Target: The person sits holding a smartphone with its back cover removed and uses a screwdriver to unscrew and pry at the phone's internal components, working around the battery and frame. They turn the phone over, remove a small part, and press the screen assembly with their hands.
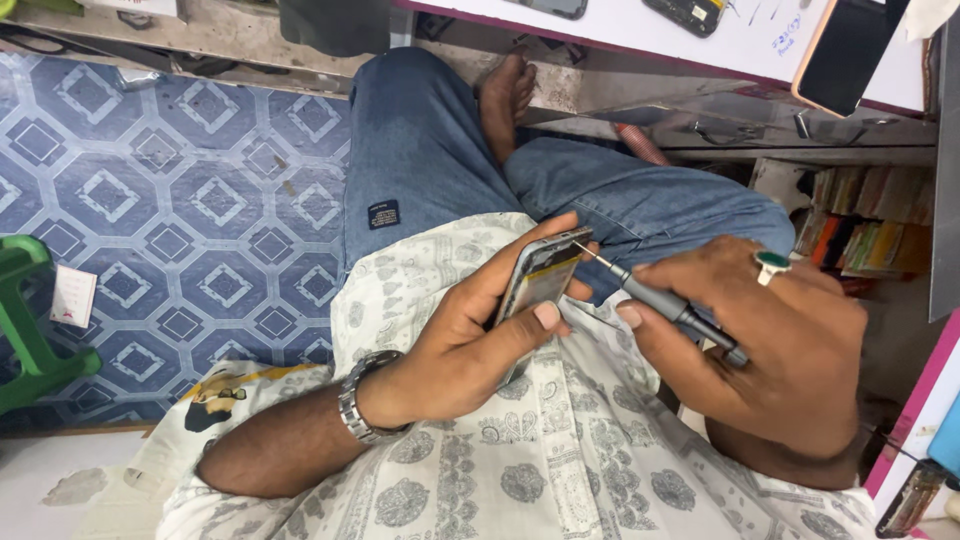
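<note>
My left hand (470, 335) grips an opened mobile phone (540, 280) on its edge, thumb along its lower side, held over my lap. A metal watch sits on that wrist. My right hand (770, 345), wearing a green-stone ring, holds a slim grey screwdriver (665, 300). The screwdriver's tip touches the phone's upper corner. Both hands are above my patterned white shirt and blue jeans.
A white worktop (700, 40) with pink edge runs along the top, carrying a dark phone (845, 50) and small phone parts. Shelves with coloured boxes (860, 225) stand at right. A green stool (30, 330) sits on the blue patterned floor at left.
</note>
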